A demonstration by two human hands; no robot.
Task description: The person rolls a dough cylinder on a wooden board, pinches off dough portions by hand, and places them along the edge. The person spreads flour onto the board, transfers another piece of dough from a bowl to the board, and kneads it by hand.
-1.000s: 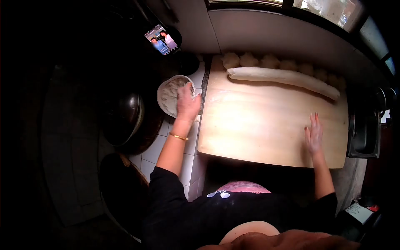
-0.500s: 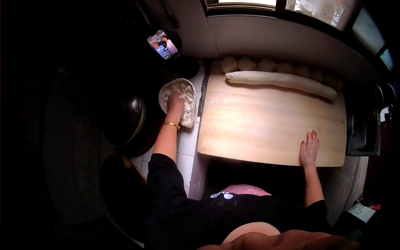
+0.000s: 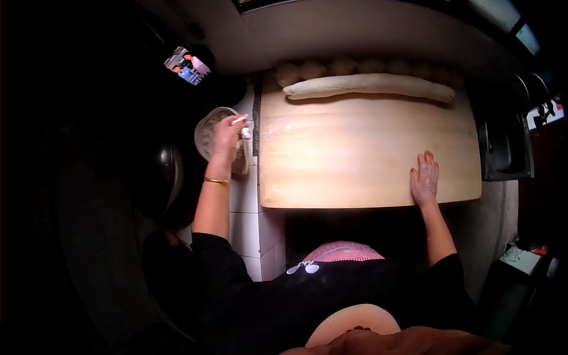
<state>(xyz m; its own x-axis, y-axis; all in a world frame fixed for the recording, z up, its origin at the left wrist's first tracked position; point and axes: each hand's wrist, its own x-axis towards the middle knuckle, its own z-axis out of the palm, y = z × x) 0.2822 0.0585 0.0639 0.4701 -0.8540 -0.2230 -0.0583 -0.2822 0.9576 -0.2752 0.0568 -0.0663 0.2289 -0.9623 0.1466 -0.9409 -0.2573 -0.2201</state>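
My left hand (image 3: 226, 137) is closed on some white flour, over the right side of a flour bowl (image 3: 205, 131). Flour shows at its fingertips. A gold bangle circles that wrist. My right hand (image 3: 425, 178) lies flat on the wooden board (image 3: 355, 154) near its front right edge, fingers spread a little and dusted with white. Along the back of the board stretches a long roll of dough (image 3: 367, 86), which neither hand touches. Several round dough pieces (image 3: 342, 66) sit in a row behind it, in shadow.
A lit phone (image 3: 187, 65) stands at the upper left. The dark pot lid (image 3: 168, 180) is left of my left forearm. Beyond the board's right edge is a dark metal container (image 3: 506, 148). White tiles (image 3: 244, 228) run along the board's left side.
My left hand has gone down into the flour bowl and come up with flour. My right hand has come to rest on the board. The view has shifted to the right.
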